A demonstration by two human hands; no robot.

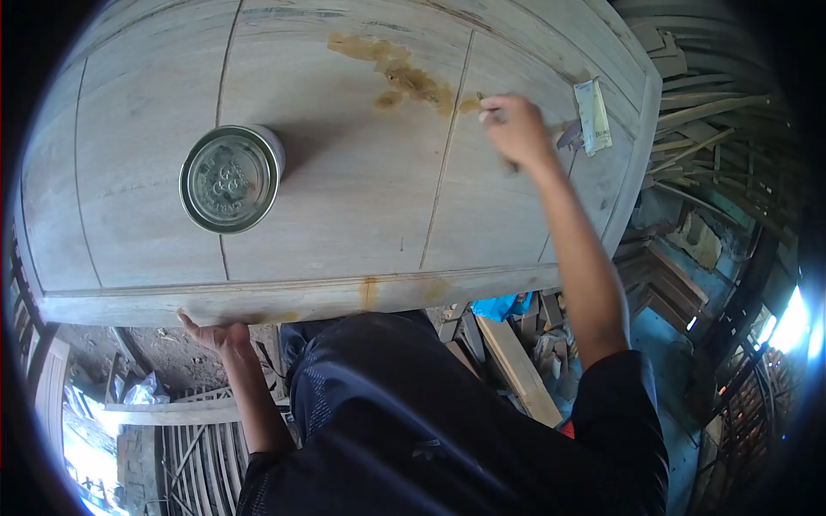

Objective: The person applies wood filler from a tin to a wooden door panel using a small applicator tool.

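A pale wooden panel (344, 189) with grooves and a raised frame lies in front of me. Brown wet-looking stains (413, 82) mark its upper middle. My right hand (516, 129) is closed at the right end of the stains, around something I cannot make out; a dark bit shows below the palm. At the panel's near left edge rests my left hand (215, 335), thumb on the rim and apart from the fingers, which are partly under the edge. A round metal can (229, 181) with its lid on stands on the panel's left part.
Right of my right hand, a folded paper (593, 118) lies on the panel beside a small dark piece (570, 134). Wood strips (705, 112) are heaped at the right. Below the panel are boards (516, 370), a blue plastic bag (501, 307) and a slatted wooden piece (206, 456).
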